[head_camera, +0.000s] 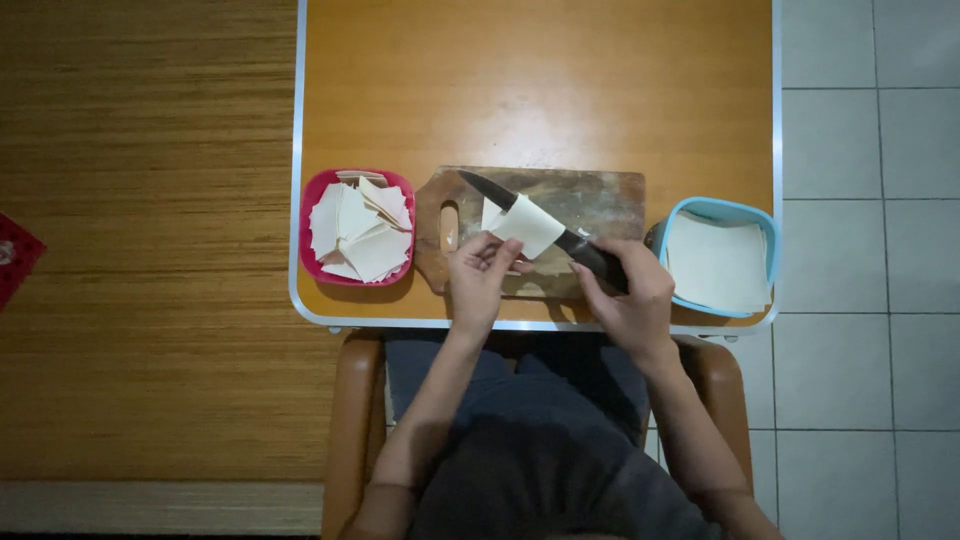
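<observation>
- Pinching the pale wrapper sheet (527, 226) with my left hand (478, 280), I keep fingertips clear of the blade.
- My right hand (630, 300), fingers clenched round the knife (545, 225), should slice steadily over the cutting board (590, 200).

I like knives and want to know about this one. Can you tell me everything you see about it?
The knife has a dark, pointed blade and a dark handle. It lies slanted over the wooden cutting board, tip toward the upper left. The right hand wraps the handle. A pale square sheet, pinched by the left hand, covers the blade's middle.
</observation>
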